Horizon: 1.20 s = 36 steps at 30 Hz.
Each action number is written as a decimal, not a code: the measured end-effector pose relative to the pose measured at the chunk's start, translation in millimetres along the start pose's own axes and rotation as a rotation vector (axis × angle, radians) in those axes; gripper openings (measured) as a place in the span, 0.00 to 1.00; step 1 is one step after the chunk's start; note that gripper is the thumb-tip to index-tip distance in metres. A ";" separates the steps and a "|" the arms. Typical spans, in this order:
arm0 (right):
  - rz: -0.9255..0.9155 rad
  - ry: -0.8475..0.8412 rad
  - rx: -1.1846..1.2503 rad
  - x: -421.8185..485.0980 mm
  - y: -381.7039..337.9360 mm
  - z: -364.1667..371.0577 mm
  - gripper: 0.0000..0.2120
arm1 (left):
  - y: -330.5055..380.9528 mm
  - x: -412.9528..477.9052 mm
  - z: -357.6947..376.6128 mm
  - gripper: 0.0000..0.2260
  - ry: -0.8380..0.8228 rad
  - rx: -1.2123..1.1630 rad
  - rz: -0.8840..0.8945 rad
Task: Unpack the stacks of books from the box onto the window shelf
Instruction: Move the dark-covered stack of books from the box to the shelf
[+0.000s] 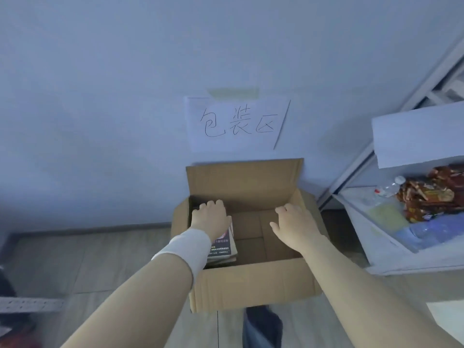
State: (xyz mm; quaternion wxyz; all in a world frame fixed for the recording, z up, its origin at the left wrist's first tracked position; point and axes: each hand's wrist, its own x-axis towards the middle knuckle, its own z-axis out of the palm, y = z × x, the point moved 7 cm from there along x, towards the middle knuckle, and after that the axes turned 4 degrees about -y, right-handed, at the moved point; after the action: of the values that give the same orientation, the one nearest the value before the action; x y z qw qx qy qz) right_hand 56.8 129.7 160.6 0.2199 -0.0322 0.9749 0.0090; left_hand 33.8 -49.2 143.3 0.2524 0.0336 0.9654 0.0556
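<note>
An open brown cardboard box stands on the floor against the wall. A stack of books with a dark, red-printed cover lies in its left half; the right half shows bare cardboard bottom. My left hand rests flat on top of the stack, fingers curled over its far edge. My right hand hovers over the box's bare right half, fingers spread, holding nothing. A white band wraps my left wrist.
A paper sign with handwritten characters is taped to the wall above the box. To the right stands a white shelf unit holding snack packets, a plastic bottle and a white box. The floor is wood.
</note>
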 end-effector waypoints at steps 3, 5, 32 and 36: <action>-0.074 -0.114 0.005 53.1 4.0 44.3 0.22 | -8.8 42.6 39.5 0.18 -0.092 -0.052 -0.109; -0.125 -0.170 0.013 80.5 5.8 70.3 0.22 | -16.5 66.7 64.7 0.19 -0.143 -0.070 -0.186; 0.312 -0.596 1.281 296.4 -88.3 301.4 0.21 | -78.4 109.8 284.5 0.29 0.115 -1.120 -1.204; 0.424 -0.607 1.311 303.2 -90.1 300.3 0.21 | -83.9 112.7 317.2 0.25 0.111 -1.611 -1.451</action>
State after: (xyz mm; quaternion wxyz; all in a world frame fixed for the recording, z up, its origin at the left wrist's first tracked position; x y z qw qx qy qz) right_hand -81.8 31.5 -241.1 0.4468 0.2976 0.6624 -0.5225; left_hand 88.4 -93.2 -196.5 0.1292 -0.7231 0.4454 0.5119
